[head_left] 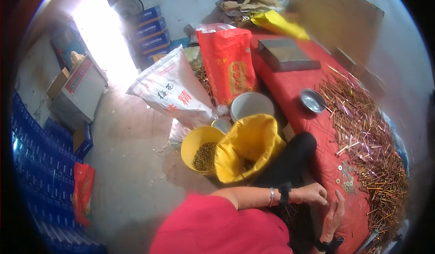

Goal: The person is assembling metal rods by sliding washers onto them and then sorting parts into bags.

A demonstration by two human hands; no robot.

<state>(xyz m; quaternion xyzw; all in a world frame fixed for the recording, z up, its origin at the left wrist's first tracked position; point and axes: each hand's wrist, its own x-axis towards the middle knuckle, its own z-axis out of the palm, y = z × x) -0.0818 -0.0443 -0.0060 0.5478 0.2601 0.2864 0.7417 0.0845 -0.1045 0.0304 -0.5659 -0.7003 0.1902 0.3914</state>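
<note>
My left hand [311, 194] is closed, its fingers curled and pressed together just above the edge of the red-covered table [312, 141]. Whatever it may hold is too small to make out. Close beside it, my right hand [334, 211] has its fingers stretched out, with nothing visible in them. Flat washers [348, 177] lie scattered on the red cover just beyond both hands. A long heap of copper-coloured bolts or rods [385, 186] runs along the table's right side. A small metal bowl [312, 101] stands farther up the table.
A yellow bucket [188, 152] with small brass-coloured parts and an open yellow bag [249, 134] stand left of my leg. Behind them are a grey-white bucket [251, 102], a white sack [167, 88] and a red sack [226, 64]. Blue boxes [41, 177] line the left wall.
</note>
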